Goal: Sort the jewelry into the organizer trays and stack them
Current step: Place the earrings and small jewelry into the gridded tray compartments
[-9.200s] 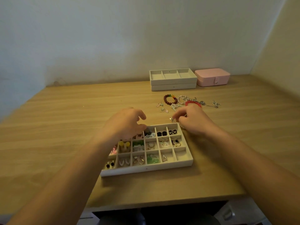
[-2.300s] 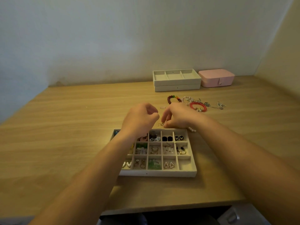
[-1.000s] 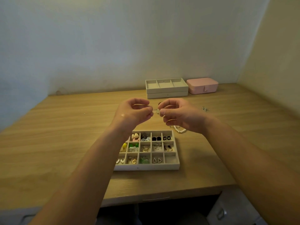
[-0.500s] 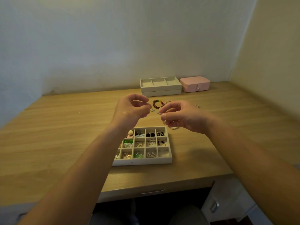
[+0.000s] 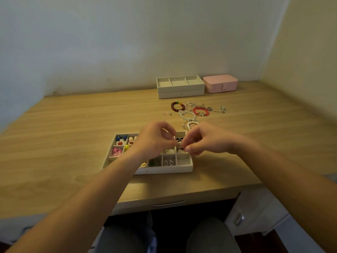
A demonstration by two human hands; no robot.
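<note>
Pinched narrow, L hand & R hand share one tiny piece at the fingertips, too small to ID, prob. an earring. Tray sits right below, most cells filled. Step: sorting small bits. Next: lower, drop it in a free cell w/o snagging. Bracelets lie beyond, unsorted.

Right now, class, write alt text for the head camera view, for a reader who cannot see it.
The left hand and right hand pinch a tiny piece between them above a divided tray of earrings on a desk. Loose bracelets lie beyond, before two stacked trays and a pink box.
</note>
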